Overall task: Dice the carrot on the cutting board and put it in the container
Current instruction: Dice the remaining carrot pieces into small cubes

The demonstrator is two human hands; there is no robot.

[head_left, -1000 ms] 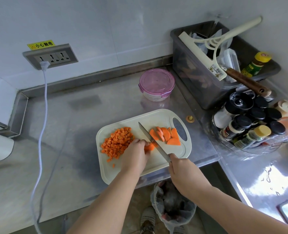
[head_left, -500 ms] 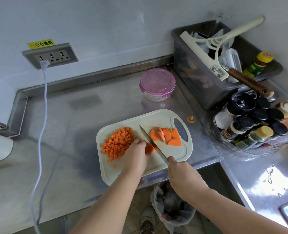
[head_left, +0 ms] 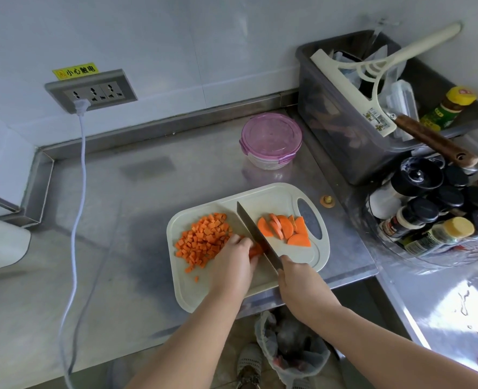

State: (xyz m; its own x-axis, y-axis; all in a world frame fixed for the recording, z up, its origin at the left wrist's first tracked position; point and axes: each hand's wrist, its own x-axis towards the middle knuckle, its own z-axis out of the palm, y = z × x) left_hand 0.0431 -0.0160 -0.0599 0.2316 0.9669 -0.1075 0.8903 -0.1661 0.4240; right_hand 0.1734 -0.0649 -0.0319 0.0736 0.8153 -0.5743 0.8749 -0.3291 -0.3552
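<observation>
Fingers of the left hand curl onto carrot strips beside the knife, which the right hand grips. Diced carrot lies left of them, half-slices right, on the cutting board; the lidded container sits beyond on the tabletop.

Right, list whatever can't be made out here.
Head view only.
The carrot piece: mostly hidden under the left hand and behind the knife blade.
Knife handle: enclosed by the right hand.
Contents of the container: obscured by its tinted lid.
Labels on the spice jars: too small.
</observation>
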